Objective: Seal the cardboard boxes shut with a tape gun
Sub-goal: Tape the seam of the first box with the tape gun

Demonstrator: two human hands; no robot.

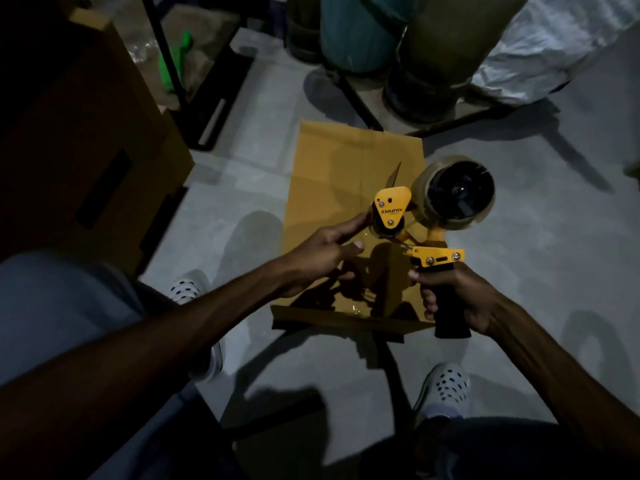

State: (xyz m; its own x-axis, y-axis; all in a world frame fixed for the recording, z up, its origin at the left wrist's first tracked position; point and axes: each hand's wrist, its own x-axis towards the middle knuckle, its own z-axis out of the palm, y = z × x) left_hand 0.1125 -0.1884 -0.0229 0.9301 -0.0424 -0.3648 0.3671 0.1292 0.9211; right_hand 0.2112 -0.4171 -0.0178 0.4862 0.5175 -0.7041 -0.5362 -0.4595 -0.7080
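A yellow tape gun [433, 220] with a roll of clear tape [453, 192] hangs above a flat cardboard box [332, 174] that lies on the grey floor. My right hand [453, 292] grips the gun's black handle. My left hand [325, 254] reaches to the gun's front roller, with the index finger straight and touching the tape end there, while the thumb lies alongside. The other fingers of that hand are hidden beneath it.
A tall brown cardboard box [90, 161] stands at the left. Large rolls [429, 53] and a white sack [554, 50] stand at the back on a dark metal frame [207, 112]. My two white shoes [446, 389] stand on the floor beside the box.
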